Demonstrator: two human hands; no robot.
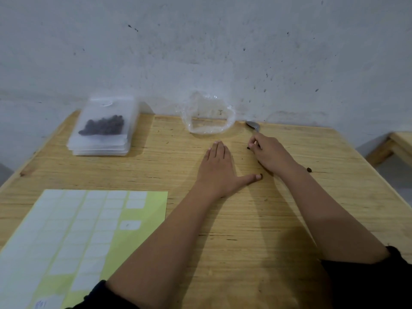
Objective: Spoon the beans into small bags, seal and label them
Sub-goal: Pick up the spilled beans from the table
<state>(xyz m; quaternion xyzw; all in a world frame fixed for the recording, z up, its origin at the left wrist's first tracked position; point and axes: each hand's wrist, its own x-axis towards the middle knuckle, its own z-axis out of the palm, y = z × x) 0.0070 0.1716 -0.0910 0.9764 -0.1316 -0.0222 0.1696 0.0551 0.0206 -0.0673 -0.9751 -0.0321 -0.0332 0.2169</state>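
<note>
Bean bag (101, 127) atop stack (100, 150) by table (245, 219) corner

A single wide-angle view looks from the person's head, forward and steeply down onto the wooden surface (245, 219). It sits close: both forearms enter from the bottom edge, and the left hand (217, 168) and right hand (270, 153) lie near mid-frame. The surface's far edge meets the grey wall (200, 52), which fills the upper part of the frame. The lens bends the surface's side edges outward.
</note>
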